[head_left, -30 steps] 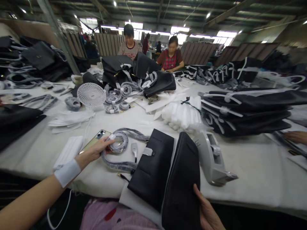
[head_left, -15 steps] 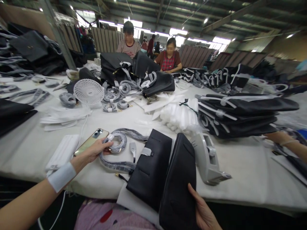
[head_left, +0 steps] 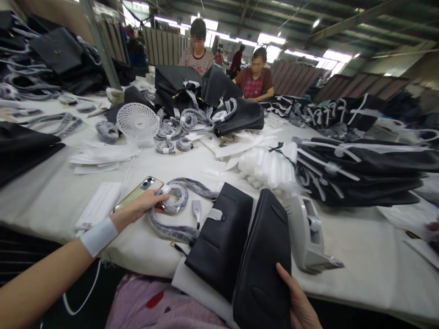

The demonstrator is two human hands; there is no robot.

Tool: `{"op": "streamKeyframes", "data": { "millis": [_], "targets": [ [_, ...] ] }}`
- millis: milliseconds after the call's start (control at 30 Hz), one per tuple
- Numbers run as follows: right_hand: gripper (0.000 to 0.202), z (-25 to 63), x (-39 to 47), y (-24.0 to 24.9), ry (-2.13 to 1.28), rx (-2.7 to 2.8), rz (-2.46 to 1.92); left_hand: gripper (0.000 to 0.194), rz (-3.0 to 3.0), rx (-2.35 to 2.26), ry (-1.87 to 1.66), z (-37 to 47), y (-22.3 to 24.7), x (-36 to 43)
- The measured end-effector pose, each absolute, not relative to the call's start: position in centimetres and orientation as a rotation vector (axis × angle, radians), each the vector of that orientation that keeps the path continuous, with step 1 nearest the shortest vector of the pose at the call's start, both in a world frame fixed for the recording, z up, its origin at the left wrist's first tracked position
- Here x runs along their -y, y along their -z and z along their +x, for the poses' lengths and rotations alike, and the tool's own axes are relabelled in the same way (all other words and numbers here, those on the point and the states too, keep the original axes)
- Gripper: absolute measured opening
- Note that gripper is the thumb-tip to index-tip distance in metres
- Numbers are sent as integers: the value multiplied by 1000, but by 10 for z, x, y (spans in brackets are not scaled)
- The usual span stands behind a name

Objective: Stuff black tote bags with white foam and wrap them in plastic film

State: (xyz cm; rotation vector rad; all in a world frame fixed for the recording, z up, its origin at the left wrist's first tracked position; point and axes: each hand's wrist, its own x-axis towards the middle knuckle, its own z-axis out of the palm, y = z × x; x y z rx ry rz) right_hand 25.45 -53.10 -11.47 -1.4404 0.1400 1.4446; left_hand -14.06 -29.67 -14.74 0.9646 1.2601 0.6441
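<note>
My left hand (head_left: 146,204) pinches a coiled shoulder strap (head_left: 180,191) in clear plastic wrap, closed on the coil's left side. The coil lies on the white-covered table, beside a plastic-wrapped bag handle (head_left: 173,232). To its right a black leather bag (head_left: 219,242) rests at the table's front edge, its slit panel turned left and its padded part (head_left: 262,256) on the right. My right hand (head_left: 297,294) grips that padded part's right edge, thumb on top and the other fingers hidden. A small wrapped tag (head_left: 196,209) lies between coil and bag.
A tape dispenser (head_left: 307,235) stands right of the bag. A phone (head_left: 137,194) and a white power strip (head_left: 99,205) lie at left, behind them a small white fan (head_left: 137,122). Stacked black bags (head_left: 363,183) and bundled white padding (head_left: 269,167) lie beyond. Two co-workers sit across the table.
The whole view has swung left, so things appear farther right. Both hands keep their holds on the strap and the bag. A co-worker's arm at the right has mostly left the view.
</note>
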Motion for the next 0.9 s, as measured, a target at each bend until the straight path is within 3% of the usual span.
{"op": "streamKeyframes", "data": {
  "millis": [200,400,667,900],
  "targets": [
    [32,261,530,121,-1626,-235,-1351,32,1170,-1320,-589,-140,140,275],
    [35,263,528,121,-1699,-195,-1325,29,1232,-1353,-520,-133,140,254],
    [59,255,519,121,-1617,-100,-1305,28,1208,-1418,-512,-127,137,240],
    [38,263,527,133,-1604,-177,-1196,36,1188,-1389,-567,-128,129,241]
  ]
}}
